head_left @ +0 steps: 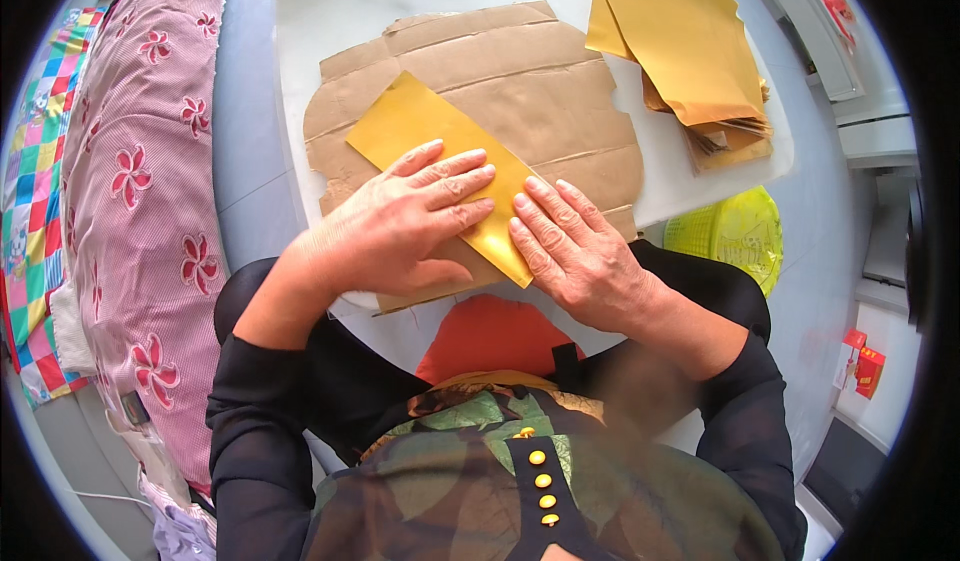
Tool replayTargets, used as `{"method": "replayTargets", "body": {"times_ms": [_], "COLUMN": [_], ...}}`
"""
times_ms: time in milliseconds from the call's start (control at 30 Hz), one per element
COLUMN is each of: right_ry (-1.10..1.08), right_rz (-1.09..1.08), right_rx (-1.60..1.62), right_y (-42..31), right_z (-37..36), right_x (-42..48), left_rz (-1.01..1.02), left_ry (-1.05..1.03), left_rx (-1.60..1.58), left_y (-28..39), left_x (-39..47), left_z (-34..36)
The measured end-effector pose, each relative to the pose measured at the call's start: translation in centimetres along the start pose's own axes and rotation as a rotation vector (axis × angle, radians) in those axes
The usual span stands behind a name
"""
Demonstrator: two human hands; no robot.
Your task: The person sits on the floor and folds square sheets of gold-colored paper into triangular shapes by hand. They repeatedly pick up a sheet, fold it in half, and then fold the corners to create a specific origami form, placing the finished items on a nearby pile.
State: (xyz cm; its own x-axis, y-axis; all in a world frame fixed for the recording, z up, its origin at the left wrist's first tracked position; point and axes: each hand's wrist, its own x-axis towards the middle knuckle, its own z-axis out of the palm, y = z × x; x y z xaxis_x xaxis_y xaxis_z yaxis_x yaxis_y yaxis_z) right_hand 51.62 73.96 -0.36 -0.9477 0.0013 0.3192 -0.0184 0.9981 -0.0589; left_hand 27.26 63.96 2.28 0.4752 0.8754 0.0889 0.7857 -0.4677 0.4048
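Observation:
A narrow golden-yellow folded paper piece (442,122) lies slantwise on a flattened brown cardboard sheet (570,126). My left hand (420,220) rests flat across the paper's lower left part, fingers slightly spread and pointing up and right. Against the paper's right edge lie the fingertips of my right hand (574,250), its fingers extended side by side. Neither hand grips anything. The underside of the paper is hidden. At the upper right lies a stack of yellow paper pieces (682,51), with layered brownish-yellow ones showing beneath it.
The cardboard lies on a white tabletop (330,6). Right of my knees stands a lime-green plastic basket (694,231) with a yellow bag over it. A pink flowered cover (150,238) runs along the left. Below the table edge is a red-orange seat or cloth (495,332).

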Motion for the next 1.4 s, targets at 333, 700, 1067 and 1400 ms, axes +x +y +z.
{"method": "replayTargets", "body": {"times_ms": [333,700,1067,1400], "right_ry": [0.161,0.182,0.027,-0.032], "right_rz": [0.029,0.488,0.225,0.265], "right_rx": [0.057,0.412,0.177,0.197], "right_y": [-0.3,0.8,-1.5,-3.2], "right_z": [0.5,-0.3,-0.3,1.7], "right_x": [-0.2,-0.6,-0.2,-0.5], "left_rz": [-0.041,-0.377,-0.46,-0.47], "left_ry": [0.376,0.458,0.466,0.418], "left_rx": [0.19,-0.175,-0.097,-0.038], "left_y": [3.1,2.7,3.0,2.6], "left_x": [0.0,1.0,2.2,2.9], "left_z": [4.1,3.8,4.2,4.2]}}
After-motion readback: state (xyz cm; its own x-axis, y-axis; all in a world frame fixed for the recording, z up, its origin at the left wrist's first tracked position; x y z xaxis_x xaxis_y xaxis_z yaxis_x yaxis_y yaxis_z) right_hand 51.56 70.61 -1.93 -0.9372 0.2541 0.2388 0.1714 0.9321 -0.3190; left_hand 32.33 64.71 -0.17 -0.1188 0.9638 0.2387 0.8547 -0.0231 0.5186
